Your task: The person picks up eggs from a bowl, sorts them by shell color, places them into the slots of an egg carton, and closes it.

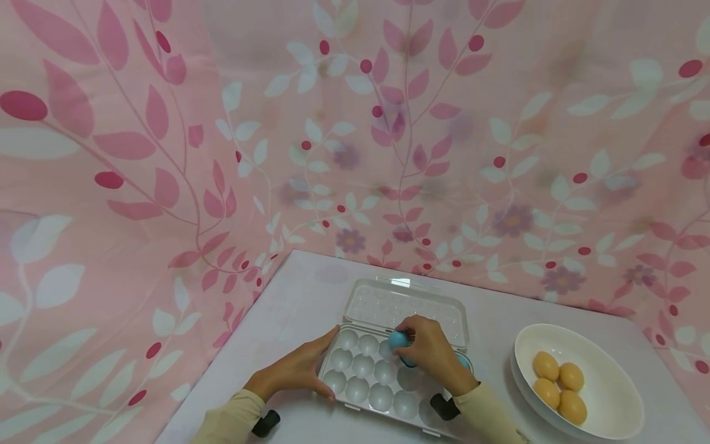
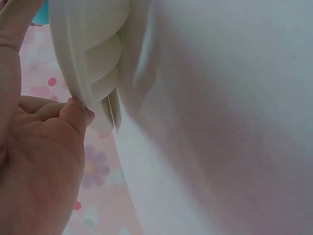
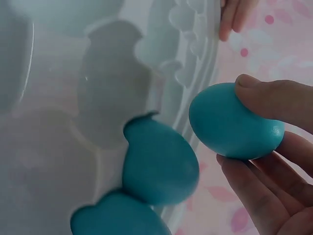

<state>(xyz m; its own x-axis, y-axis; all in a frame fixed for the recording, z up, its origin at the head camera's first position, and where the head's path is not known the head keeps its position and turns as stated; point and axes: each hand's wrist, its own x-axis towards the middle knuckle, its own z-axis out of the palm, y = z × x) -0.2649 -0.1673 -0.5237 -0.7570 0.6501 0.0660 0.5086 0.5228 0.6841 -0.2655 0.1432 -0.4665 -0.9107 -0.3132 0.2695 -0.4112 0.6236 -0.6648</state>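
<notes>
A light egg carton [image 1: 363, 365] lies on the table with its lid folded back. Gripping the carton's left edge is my left hand [image 1: 302, 370], thumb near the front corner, fingers farther back; the left wrist view shows its fingertips [image 2: 76, 115] against the rim. My right hand [image 1: 435, 348] pinches a blue egg [image 1: 397, 340] between thumb and fingers, just above the back row. In the right wrist view this held egg [image 3: 232, 122] is apart from two more blue eggs, one [image 3: 161, 164] beside the other [image 3: 120, 215], seated in cups. The right hand partly covers the carton's right end.
A white bowl [image 1: 610, 394] with several yellow-orange eggs [image 1: 571, 376] stands to the right of the carton. Behind the carton's cups lies the lid [image 1: 377, 302]. A pink floral cloth [image 1: 344, 185] hangs beyond the white table [image 1: 299, 296].
</notes>
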